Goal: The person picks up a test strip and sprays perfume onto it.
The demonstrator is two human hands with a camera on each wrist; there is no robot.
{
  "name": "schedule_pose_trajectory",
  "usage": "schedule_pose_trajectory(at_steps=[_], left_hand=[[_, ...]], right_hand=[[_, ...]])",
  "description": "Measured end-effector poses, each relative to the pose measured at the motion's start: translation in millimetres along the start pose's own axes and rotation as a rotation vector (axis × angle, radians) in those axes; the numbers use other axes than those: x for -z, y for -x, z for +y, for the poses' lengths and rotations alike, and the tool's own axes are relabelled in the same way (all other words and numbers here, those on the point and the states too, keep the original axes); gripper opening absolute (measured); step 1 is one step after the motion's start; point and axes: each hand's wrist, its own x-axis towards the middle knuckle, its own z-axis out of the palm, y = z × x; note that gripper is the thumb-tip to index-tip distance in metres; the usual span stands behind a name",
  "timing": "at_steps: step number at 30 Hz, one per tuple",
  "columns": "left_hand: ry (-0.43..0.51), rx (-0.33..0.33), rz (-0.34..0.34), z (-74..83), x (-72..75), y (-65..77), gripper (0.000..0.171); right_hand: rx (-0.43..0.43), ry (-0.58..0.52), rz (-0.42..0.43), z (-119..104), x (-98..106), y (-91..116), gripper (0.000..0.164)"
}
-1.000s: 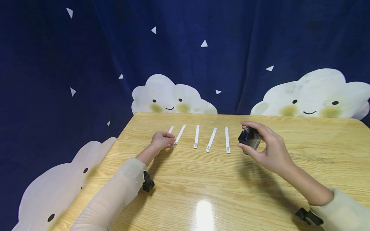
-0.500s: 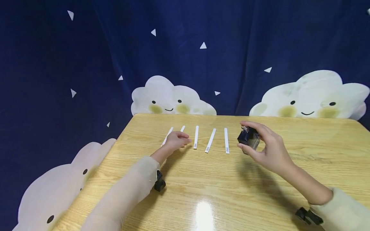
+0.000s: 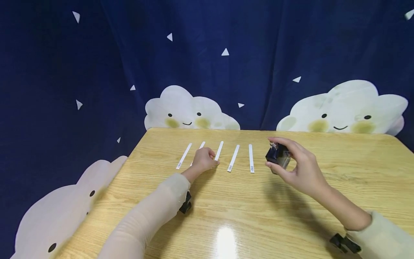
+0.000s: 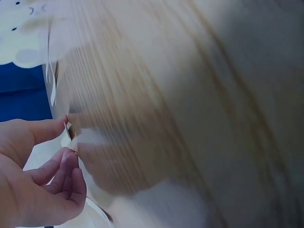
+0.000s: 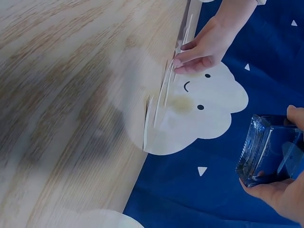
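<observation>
Left grip: bare hand, thumb and fingertips drawn nearly together, with a slim white paper strip, third from the left, pinched between them at its near part. Right grip: bare hand, thumb and fingers spread wide around a square-edged clear glass bottle with a dark end, held above the counter of pale wood grain, to the right of the row.

Also on the counter: white strips, far left, second, partly behind the left grip, fourth and far right. All five lie apart, slanted to differing degrees; small dark print shows at the near ends of three.

Step in hand, as judged: setting the third strip's angle and place within the row. Next move seems to call for loosening the pinch without dragging the strip, the bottle kept steady meanwhile.

By view: head gives the order and spacing of the strips, though the third's near end is covered. Left wrist shows the strip between thumb and fingertip. Right wrist shows the bottle's thick clear glass, but sets the strips almost edge-on, seeming to overlap.
</observation>
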Motion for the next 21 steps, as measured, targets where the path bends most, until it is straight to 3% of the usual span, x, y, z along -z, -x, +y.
schedule_pose_trajectory(at_steps=[8, 21], left_hand=[[-0.014, -0.018, 0.037, -1.8, 3.9, -0.3, 0.016], [0.057, 0.004, 0.005, -6.8, 8.4, 0.2, 0.010]], right_hand=[[-0.016, -0.016, 0.008, 1.2, 0.3, 1.4, 0.074], [-0.030, -0.014, 0.001, 2.8, 1.5, 2.9, 0.071]])
